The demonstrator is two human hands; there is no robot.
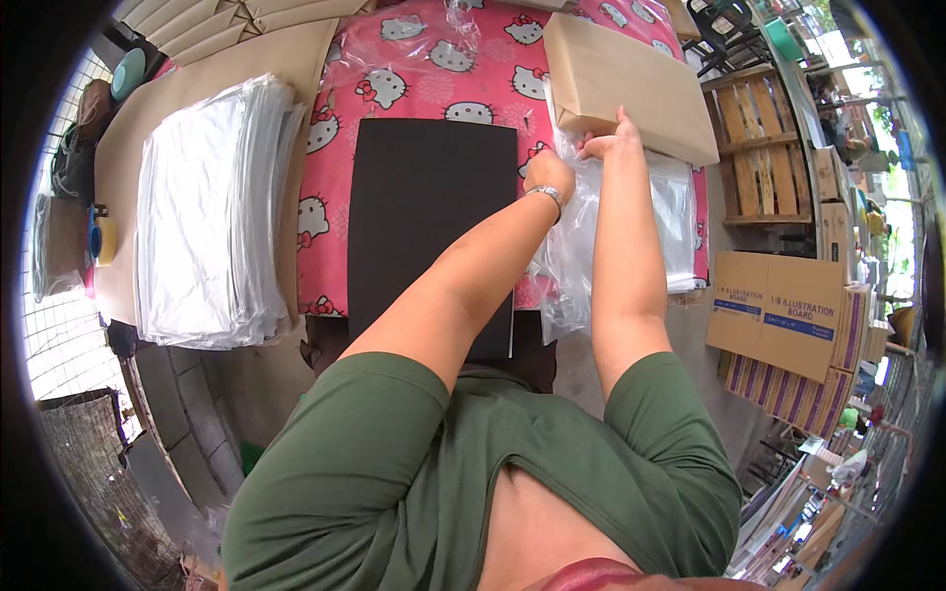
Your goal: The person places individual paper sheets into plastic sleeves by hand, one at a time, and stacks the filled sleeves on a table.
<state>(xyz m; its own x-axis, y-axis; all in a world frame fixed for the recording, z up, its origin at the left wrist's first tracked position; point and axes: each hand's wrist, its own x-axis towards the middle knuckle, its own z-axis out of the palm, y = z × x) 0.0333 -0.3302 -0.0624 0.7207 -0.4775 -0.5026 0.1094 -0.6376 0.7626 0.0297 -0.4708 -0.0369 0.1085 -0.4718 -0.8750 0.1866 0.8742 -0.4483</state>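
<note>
My left hand (549,175), with a metal band at its wrist, is closed on the edge of a clear plastic bag (576,231). That bag lies loosely over a flat stack of clear plastic sleeves (670,212) at the right of the table. Just right of it, my right hand (613,143) has its fingers bent at the same plastic, against the near side of a brown paper-wrapped package (631,84). The fingertips of both hands are partly hidden. Under my left forearm lies a black board stack (429,187), its near end past the table edge.
A tall pile of plastic-sleeved sheets (212,207) rests on brown paper at the left. The pink patterned tablecloth (330,187) shows between piles. Brown wrapped packages (202,34) sit far left. Cardboard boxes (778,305) and a wooden pallet (764,148) stand at the right.
</note>
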